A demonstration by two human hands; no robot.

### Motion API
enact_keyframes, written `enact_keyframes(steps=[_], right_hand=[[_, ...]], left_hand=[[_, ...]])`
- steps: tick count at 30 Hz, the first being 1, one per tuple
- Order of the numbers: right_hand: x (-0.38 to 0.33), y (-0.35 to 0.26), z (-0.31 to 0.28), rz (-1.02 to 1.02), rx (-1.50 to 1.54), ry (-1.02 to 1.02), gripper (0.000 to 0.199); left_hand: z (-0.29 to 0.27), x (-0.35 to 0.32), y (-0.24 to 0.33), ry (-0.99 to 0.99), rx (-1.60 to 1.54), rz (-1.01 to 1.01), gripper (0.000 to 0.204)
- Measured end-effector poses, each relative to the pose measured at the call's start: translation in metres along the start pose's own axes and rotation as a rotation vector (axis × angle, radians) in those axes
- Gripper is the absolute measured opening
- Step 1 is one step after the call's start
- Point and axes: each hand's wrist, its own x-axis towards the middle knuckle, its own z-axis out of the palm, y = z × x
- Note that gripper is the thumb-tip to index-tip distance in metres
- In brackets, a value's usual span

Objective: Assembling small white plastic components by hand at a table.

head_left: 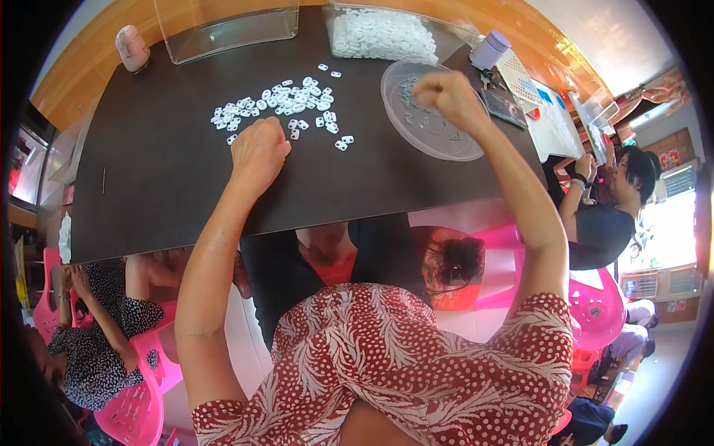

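My left hand [259, 152] is closed in a loose fist on the dark table, at the near edge of a loose pile of small white plastic pieces with two holes each [286, 98]. Its fingertips face away, so what it grips, if anything, is hidden. Over a round clear plastic tray [439, 149] hangs my right hand [448, 97], its fingers curled together and slightly blurred; I cannot make out anything between them. Small grey metal bits [407, 93] lie scattered in that tray. A few white pieces [344, 143] sit apart from the pile, between the two hands.
At the back stand a clear bin full of white pieces [383, 36] and another clear bin [230, 33]. A lilac-lidded bottle [490, 50], a phone [504, 108] and a pink object [132, 49] line the table [171, 193]. People sit left and right.
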Motion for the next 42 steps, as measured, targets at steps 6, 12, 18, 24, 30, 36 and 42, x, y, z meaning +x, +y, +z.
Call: enact_keyframes(steps=[6, 12, 18, 24, 30, 36, 42], right_hand=[[-0.028, 0.012, 0.027, -0.042, -0.215, -0.119, 0.019], [-0.022, 0.029, 0.023, -0.029, -0.111, 0.1, 0.021], [-0.024, 0.029, 0.03, -0.041, -0.151, 0.074, 0.019], [-0.018, 0.026, 0.039, -0.054, -0.275, 0.04, 0.009], [-0.015, 0.022, 0.041, -0.006, -0.336, -0.034, 0.008], [-0.024, 0.014, 0.032, -0.086, -0.327, 0.027, 0.008], [-0.045, -0.036, 0.02, 0.035, -0.118, 0.067, 0.006]], left_hand=[[-0.002, -0.026, 0.002, 0.124, -0.163, 0.079, 0.013], [-0.003, -0.054, 0.005, 0.206, -0.393, 0.08, 0.012], [0.002, -0.067, 0.01, 0.212, -0.56, -0.036, 0.016], [0.007, -0.066, 0.004, 0.24, -0.656, -0.073, 0.016], [0.008, -0.065, 0.001, 0.254, -0.72, -0.106, 0.015], [0.007, -0.07, -0.001, 0.361, -0.812, -0.079, 0.017], [-0.006, -0.088, 0.01, 0.289, -1.146, -0.27, 0.009]])
